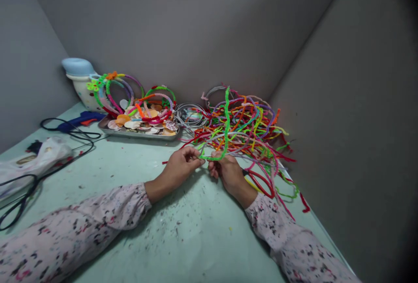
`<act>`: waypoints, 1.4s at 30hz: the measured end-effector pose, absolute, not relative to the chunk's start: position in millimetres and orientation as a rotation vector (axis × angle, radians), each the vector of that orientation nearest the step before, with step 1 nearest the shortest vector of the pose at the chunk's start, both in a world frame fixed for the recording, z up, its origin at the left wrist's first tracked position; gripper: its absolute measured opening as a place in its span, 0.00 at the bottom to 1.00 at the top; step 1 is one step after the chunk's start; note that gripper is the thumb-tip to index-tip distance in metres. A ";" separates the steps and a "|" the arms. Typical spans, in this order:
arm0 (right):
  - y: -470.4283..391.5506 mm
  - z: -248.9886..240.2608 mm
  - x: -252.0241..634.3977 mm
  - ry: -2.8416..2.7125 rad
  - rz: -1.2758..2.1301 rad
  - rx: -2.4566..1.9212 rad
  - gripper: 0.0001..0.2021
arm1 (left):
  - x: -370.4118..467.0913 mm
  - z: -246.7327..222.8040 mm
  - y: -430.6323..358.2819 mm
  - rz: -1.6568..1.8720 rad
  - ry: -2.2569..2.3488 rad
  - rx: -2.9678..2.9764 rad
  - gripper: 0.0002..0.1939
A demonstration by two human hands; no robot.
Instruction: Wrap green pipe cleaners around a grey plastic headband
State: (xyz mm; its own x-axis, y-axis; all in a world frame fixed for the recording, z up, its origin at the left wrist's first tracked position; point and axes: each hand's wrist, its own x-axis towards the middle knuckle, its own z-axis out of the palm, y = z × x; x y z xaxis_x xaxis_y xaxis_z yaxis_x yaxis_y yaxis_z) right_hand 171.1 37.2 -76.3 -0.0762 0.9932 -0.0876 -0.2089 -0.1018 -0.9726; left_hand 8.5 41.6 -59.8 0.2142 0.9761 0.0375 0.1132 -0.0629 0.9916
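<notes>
A bright green pipe cleaner runs between my hands, then bends sharply and stands upright above the right one. My left hand is closed in a pinch on one end of it. Thumb and fingers of my right hand are closed on the pipe cleaner near the bend. A thin grey wire arcs up from my fingertips toward the pile behind; how it meets the green strand is too small to tell. Red-handled scissors lie beside my right wrist, partly hidden by it.
A tangled heap of coloured pipe cleaners fills the back right. Left of it are coiled grey wires and a metal tray of shells and wrapped hoops. A blue glue gun, black cable, plastic bag and blue-lidded container stand left.
</notes>
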 end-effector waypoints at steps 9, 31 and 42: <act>37.0 -75.0 171.8 -1.048 1.476 -1.056 0.09 | 9.2 -55.8 38.1 1.026 1.146 1.430 0.10; 33.9 -72.2 172.5 -1.156 1.449 -1.007 0.11 | 9.0 -60.5 37.5 1.044 1.067 1.297 0.11; 32.0 -69.1 171.1 -1.155 1.468 -1.045 0.12 | 10.8 -62.3 36.0 1.057 1.062 1.242 0.11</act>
